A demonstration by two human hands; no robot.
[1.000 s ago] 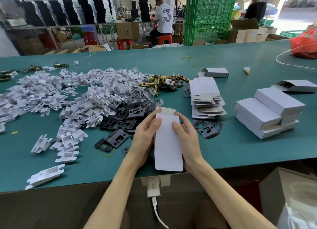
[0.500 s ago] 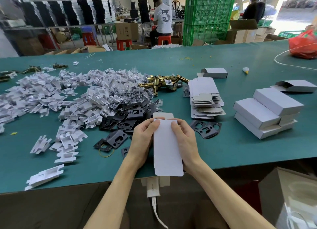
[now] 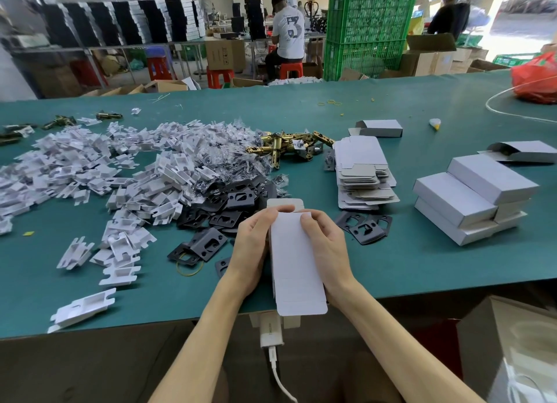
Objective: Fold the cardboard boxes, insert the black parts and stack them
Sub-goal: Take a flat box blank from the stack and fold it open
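A white cardboard box (image 3: pixel 297 264) lies lengthwise at the near edge of the green table (image 3: pixel 422 261), its near end hanging over the edge. My left hand (image 3: pixel 253 248) grips its left side and my right hand (image 3: pixel 327 248) grips its right side, both thumbs pressing on the top panel near the far flap. Black metal parts (image 3: pixel 229 212) lie in a heap just beyond my left hand, and a few more black plates (image 3: pixel 364 226) lie right of my right hand. Finished white boxes (image 3: pixel 473 194) are stacked at the right.
A pile of flat box blanks (image 3: pixel 361 170) sits behind the held box. White plastic inserts (image 3: pixel 99 173) spread over the left half of the table. Brass latch parts (image 3: pixel 286 146) lie further back. A charger with a white cable (image 3: pixel 271 330) hangs at the table's front edge.
The box has slid slightly toward me. Both thumbs have moved up to the far end of the top panel, pressing it down over the far flap.
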